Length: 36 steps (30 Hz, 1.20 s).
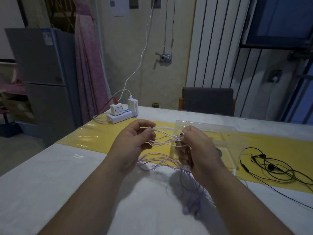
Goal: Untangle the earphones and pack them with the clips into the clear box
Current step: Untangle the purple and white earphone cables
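Earphone cord [165, 137], pale pink, looped between fingers [149, 132] of the left hand [133, 143], which pinch it, and the right hand [199, 146], curled round its other end, above the table [59, 184] before the clear box [225, 133]: untangling step; next, loops probably need drawing apart gently.

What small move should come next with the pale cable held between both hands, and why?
Probably draw the left hand toward the right hand to gather the pale cable into one coil. Several loose strands span the gap between them, and the clear box stands just behind the right hand.
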Each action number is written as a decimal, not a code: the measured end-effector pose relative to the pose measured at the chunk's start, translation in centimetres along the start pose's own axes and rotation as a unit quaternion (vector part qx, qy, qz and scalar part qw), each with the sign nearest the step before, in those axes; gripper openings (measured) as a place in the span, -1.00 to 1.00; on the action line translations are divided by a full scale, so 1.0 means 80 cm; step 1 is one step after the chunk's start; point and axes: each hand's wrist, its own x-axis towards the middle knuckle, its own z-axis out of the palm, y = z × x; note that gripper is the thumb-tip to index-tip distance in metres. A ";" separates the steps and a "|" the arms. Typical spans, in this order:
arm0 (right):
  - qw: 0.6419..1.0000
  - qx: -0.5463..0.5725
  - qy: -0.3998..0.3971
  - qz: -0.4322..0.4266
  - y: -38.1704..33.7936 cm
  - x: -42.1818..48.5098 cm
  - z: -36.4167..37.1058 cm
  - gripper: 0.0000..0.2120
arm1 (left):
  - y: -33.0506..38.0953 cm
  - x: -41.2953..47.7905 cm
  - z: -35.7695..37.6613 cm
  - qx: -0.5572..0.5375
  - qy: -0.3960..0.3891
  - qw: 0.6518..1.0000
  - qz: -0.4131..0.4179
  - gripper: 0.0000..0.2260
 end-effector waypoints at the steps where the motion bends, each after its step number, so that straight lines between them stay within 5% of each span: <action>1: 1.000 -0.016 0.014 -0.004 0.002 0.001 -0.001 -0.71 | 0.001 -0.001 0.001 0.001 -0.003 1.000 -0.002 -0.87; 6: 0.997 -0.040 0.058 -0.008 0.001 0.002 -0.004 -0.80 | 0.000 -0.004 0.006 -0.005 -0.022 1.000 -0.018 -0.87; 14: 0.992 -0.031 -0.023 0.120 -0.014 -0.002 -0.013 -0.79 | -0.002 -0.001 -0.001 0.117 0.028 0.993 0.000 -0.91; 19: 0.976 -0.054 -0.091 0.193 -0.013 -0.008 -0.015 -0.82 | -0.003 -0.002 -0.004 0.075 0.010 0.991 -0.108 -0.92; 24: 0.926 -0.204 -0.185 0.260 0.000 -0.021 -0.002 -0.89 | -0.006 -0.006 -0.022 0.231 -0.089 0.943 -0.222 -0.92; 33: 0.795 -0.564 -0.193 0.110 0.020 -0.019 0.016 -0.82 | -0.042 0.011 -0.026 0.469 -0.070 0.876 -0.089 -0.85; 36: 0.792 -0.573 -0.183 0.102 0.027 -0.020 0.022 -0.83 | -0.053 0.016 -0.019 0.480 -0.065 0.873 -0.056 -0.83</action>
